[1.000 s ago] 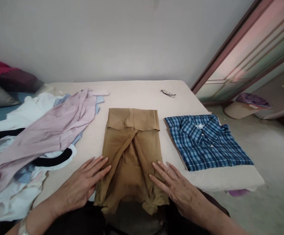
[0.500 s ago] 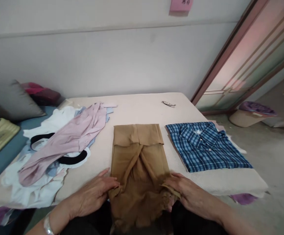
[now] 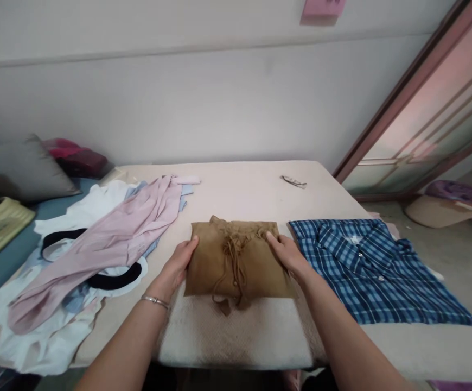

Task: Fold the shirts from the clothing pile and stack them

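A pair of brown drawstring trousers [image 3: 211, 260] lies folded into a flat rectangle in front of me. Its gathered waist is at the far edge, and tied cords hang down the middle toward me. My left hand [image 3: 181, 259] grips the left edge, thumb on top and fingers tucked out of sight. On the opposite edge my right hand [image 3: 285, 251] has a similar hold, its thumb near the gathered waist. Right of the trousers, a blue plaid shirt [image 3: 382, 277] lies neatly folded, close to my right hand.
A loose heap of clothes holds a pink garment [image 3: 126, 233] and white pieces [image 3: 36, 336] at left. Eyeglasses [image 3: 293, 181] rest on the cream-covered surface [image 3: 236, 190] near the wall. A grey cushion [image 3: 20, 168] and a yellow box [image 3: 4, 222] are farther left; a bin [image 3: 439, 209] stands on the floor.
The near, gathered end of the trousers has been folded up and away from me, making a shorter rectangle. Both hands moved forward with it. The view has shifted slightly.
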Motion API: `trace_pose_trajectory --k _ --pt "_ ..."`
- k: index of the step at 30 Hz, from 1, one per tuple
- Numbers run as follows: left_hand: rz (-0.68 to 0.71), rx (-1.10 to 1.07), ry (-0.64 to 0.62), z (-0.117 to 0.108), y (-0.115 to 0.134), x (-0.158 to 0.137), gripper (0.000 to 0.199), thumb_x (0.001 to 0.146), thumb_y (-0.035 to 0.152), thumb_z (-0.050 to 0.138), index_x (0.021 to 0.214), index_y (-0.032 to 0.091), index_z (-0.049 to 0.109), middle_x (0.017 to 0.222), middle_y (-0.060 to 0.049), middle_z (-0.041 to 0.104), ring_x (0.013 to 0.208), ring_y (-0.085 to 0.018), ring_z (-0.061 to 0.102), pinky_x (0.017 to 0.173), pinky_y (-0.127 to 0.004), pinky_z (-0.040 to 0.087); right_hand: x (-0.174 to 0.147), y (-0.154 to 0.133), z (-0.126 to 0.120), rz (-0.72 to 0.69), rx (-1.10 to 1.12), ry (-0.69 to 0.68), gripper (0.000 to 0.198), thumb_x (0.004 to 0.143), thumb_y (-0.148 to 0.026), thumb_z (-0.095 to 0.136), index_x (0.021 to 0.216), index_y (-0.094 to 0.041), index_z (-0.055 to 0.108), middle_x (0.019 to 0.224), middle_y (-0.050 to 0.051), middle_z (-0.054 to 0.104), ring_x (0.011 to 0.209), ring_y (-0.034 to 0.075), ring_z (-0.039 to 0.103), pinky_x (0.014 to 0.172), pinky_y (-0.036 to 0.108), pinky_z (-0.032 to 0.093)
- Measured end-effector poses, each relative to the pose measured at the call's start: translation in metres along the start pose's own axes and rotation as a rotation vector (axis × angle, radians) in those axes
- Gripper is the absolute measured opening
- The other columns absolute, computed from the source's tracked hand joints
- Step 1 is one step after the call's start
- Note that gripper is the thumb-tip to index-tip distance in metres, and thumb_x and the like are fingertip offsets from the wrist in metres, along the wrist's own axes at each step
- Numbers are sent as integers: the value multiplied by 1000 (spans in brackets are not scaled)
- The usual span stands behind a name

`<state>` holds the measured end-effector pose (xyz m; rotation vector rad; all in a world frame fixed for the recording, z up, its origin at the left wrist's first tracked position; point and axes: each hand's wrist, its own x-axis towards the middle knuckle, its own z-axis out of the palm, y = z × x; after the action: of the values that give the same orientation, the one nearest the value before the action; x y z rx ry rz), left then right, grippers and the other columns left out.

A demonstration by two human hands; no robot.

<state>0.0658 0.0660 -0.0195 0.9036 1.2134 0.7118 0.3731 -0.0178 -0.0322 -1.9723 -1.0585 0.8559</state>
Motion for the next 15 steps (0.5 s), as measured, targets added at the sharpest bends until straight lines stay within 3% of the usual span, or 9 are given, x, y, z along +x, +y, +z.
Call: trace_pose_trajectory --k 5,10,15 --pt "-27 -20 55 6 -4 7 42 68 44 85 90 12 70 80 -10 77 69 -23 70 63 -31 52 -3 2 2 46 -114 -27 31 84 -43 61 98 -16 69 98 13 74 93 27 67 80 34 50" --pt "33 -142 36 11 -2 8 38 67 35 81 98 16 69 82 -4 76 71 -20 70 67 -29 52 2 -1 -7 -218 163 -45 38 92 -42 49 116 -17 66 102 8 73 93 24 65 81 32 50" --pt "-45 36 125 9 -17 13 38 69 46 79 90 17 65 74 -4 73 71 -22 69 65 -31 51 19 21 -13 -36 -26 -7 40 90 -47 51 101 -13 68 92 10 72 87 23 64 76 32 49"
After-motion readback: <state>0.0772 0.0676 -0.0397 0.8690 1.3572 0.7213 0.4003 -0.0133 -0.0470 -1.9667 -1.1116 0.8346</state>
